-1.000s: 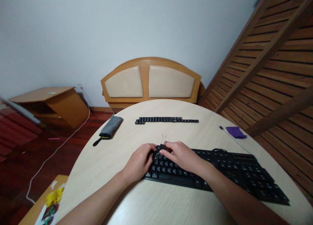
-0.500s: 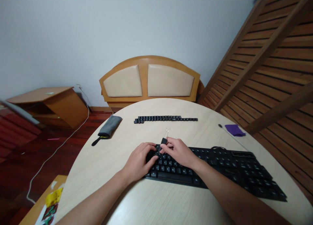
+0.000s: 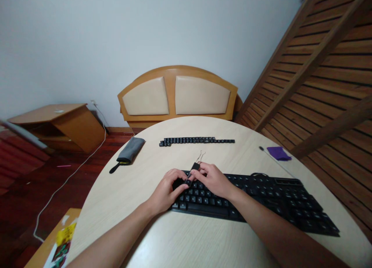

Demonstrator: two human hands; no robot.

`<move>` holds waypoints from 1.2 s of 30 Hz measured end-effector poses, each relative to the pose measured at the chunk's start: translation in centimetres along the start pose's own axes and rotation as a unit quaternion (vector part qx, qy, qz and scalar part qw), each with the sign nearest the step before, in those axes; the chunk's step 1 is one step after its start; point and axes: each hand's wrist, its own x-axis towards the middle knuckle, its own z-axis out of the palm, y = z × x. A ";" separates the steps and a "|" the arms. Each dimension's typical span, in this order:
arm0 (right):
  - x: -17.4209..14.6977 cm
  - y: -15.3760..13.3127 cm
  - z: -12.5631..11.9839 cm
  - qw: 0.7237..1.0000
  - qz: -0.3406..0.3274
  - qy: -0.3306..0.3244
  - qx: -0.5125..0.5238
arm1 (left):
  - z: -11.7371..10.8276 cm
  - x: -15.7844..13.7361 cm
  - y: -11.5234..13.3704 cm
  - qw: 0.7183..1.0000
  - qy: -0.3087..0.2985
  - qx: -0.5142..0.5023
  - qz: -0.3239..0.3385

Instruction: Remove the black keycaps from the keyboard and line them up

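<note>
My right hand [image 3: 213,178] is closed on a black keycap puller [image 3: 195,167] with thin wire prongs sticking out at its far end. At the puller's near end sits a black keycap [image 3: 188,182]. The thumb and forefinger of my left hand [image 3: 167,190] are closed around this keycap. Both hands are over the left part of a black keyboard [image 3: 200,210], which lies across the table. Loose black keycaps [image 3: 190,140] stand in rows beyond the keyboard.
A grey pouch [image 3: 131,149] lies at the left on the round table [image 3: 116,206]. At the right are a purple cloth [image 3: 279,153] and a thin stick with a dark tip [image 3: 261,148]. A wooden headboard [image 3: 171,95] stands behind, slatted wood panels [image 3: 328,66] to the right.
The puller's near end with the keycap has come up slightly into clearer view between my left fingers. My left thumb and forefinger have shifted a little around it.
</note>
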 end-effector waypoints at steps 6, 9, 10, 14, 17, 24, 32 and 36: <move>0.1 -0.4 -0.1 0.999 0.014 -0.018 0.041 | 0.1 -0.2 -0.1 1.000 0.011 0.017 -0.001; 0.2 -0.2 -0.3 0.998 0.010 -0.022 0.051 | 0.0 -0.3 0.0 0.998 0.019 0.051 0.017; 0.2 -0.1 -0.3 0.999 0.007 -0.022 0.049 | 0.0 -0.4 0.1 0.998 0.015 0.063 0.028; 0.1 0.0 -0.3 0.999 0.005 -0.021 0.034 | -0.4 -0.3 0.4 0.991 -0.016 0.115 0.065; 0.0 0.0 -0.3 0.999 0.004 -0.026 0.036 | -0.5 -0.2 0.7 0.985 -0.022 0.149 0.083; 0.1 0.0 -0.2 0.998 0.012 -0.032 0.049 | -0.4 -0.1 1.4 0.965 -0.011 0.217 0.144; 0.2 0.2 -0.2 0.998 0.019 -0.020 0.052 | -0.6 0.0 0.9 0.972 0.042 0.190 0.134; 0.2 0.0 -0.2 0.998 0.026 -0.028 0.059 | -1.7 1.3 0.3 0.978 0.097 0.165 0.086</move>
